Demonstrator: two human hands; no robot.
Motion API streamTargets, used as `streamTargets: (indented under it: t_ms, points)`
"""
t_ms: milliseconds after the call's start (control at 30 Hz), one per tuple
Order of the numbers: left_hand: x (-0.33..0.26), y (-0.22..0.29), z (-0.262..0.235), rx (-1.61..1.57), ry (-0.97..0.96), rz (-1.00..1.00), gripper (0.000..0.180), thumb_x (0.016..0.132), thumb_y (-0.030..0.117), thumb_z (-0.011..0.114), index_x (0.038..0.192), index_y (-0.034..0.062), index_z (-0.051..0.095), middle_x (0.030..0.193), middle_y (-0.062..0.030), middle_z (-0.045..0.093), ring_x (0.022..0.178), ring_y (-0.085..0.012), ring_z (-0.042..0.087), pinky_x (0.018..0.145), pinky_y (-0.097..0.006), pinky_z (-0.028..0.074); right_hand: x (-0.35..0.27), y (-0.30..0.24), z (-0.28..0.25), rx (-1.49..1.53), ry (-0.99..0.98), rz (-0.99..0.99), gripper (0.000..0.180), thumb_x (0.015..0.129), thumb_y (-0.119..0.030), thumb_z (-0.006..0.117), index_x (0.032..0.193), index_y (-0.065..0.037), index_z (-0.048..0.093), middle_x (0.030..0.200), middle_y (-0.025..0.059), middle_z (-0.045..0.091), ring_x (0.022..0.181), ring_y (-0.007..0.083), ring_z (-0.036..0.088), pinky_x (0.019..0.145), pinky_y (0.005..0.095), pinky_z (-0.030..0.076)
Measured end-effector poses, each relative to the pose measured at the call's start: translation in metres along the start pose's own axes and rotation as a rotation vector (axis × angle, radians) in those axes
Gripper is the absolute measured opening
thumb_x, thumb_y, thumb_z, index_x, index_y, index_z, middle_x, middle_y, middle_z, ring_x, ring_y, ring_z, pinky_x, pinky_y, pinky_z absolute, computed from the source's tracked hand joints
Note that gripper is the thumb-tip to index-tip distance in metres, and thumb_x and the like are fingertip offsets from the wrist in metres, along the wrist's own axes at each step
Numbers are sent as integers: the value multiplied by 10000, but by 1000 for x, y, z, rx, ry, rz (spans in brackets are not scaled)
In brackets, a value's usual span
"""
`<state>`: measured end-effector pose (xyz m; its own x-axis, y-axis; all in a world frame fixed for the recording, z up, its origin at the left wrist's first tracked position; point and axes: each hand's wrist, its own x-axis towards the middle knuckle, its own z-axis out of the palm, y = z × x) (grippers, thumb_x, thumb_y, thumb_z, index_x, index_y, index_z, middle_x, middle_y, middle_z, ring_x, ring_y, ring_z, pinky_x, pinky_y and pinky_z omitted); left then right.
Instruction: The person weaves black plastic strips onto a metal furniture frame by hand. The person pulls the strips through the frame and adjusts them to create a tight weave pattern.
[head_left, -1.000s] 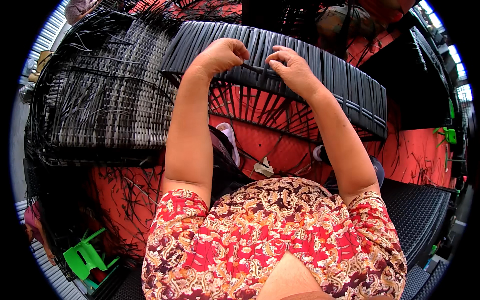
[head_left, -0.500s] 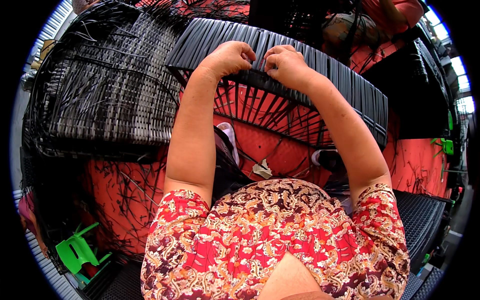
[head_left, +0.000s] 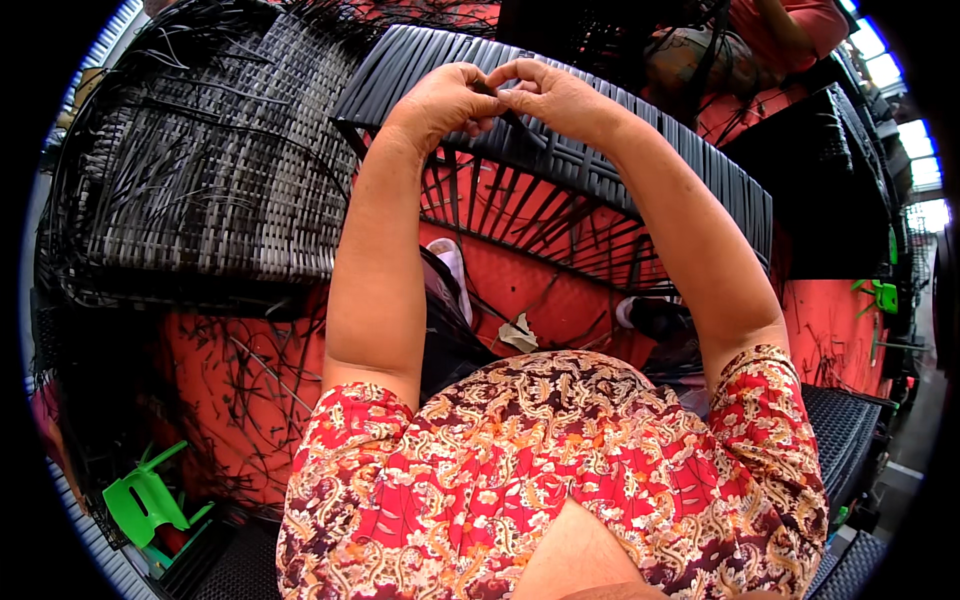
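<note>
Both hands meet over a long black woven furniture frame [head_left: 640, 135] wrapped with flat black strips. My left hand [head_left: 447, 105] is closed, its thumb and fingers pinched together near the frame's upper edge. Beside it, my right hand [head_left: 560, 98] is closed too, its fingertips touching those of the left. A flat black strip [head_left: 525, 133] comes out from between the fingers and slants down over the frame's front edge. The pinched part of that strip is hidden by the fingers. Below the edge, spaced black strips [head_left: 500, 205] fan downward.
A large grey-and-black woven panel [head_left: 220, 180] with loose ends stands at left. Black strip scraps lie on the red floor [head_left: 240, 390]. Green plastic stools stand at lower left [head_left: 145, 505] and far right [head_left: 882, 295]. Another person [head_left: 790, 35] sits across at upper right.
My hands were slightly apart over the frame; now their fingertips meet. The right hand has moved left and a little away from me. A strip now shows slanting below the fingers.
</note>
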<state>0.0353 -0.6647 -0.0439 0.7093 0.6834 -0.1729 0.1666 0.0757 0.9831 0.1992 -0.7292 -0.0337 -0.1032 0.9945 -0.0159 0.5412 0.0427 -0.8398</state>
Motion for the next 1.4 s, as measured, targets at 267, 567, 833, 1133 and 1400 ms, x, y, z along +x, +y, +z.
streamTargets:
  t_ms: [267, 567, 833, 1133, 1400]
  points:
    - [1, 0, 3, -134, 43, 95, 213, 773, 119, 670, 916, 26, 543, 687, -19, 576, 534, -69, 538, 458, -179, 422, -19, 18, 0, 268, -28, 87, 201, 868, -214, 564, 927, -29, 620, 786, -7, 593, 745, 66, 523, 718, 219, 413]
    - [19, -28, -4, 841, 442, 532, 189, 715, 219, 702, 823, 65, 691, 988, -64, 618, 928, -178, 572, 763, -276, 458, -44, 30, 13, 623, 283, -32, 181, 876, -208, 549, 857, -40, 611, 795, 14, 594, 795, 87, 519, 810, 222, 372]
    - [22, -7, 23, 1021, 291, 122, 265, 647, 332, 725, 779, 102, 713, 1085, -31, 598, 1073, -199, 506, 912, -411, 348, -51, 35, 17, 729, 349, -62, 180, 873, -218, 557, 860, -48, 613, 800, 9, 597, 808, 83, 522, 829, 226, 366]
    - [20, 4, 30, 1073, 290, -9, 303, 636, 348, 739, 757, 73, 701, 1174, -30, 539, 1132, -217, 459, 941, -384, 346, -51, 33, 19, 721, 358, -86, 183, 879, -224, 548, 850, -55, 612, 788, 1, 595, 807, 80, 518, 858, 236, 356]
    - [27, -22, -2, 766, 267, 187, 221, 668, 188, 713, 814, 25, 680, 1047, -105, 587, 947, -215, 578, 836, -289, 450, -52, 33, 18, 695, 360, -90, 181, 877, -234, 550, 838, -70, 616, 780, -4, 600, 827, 88, 521, 936, 279, 310]
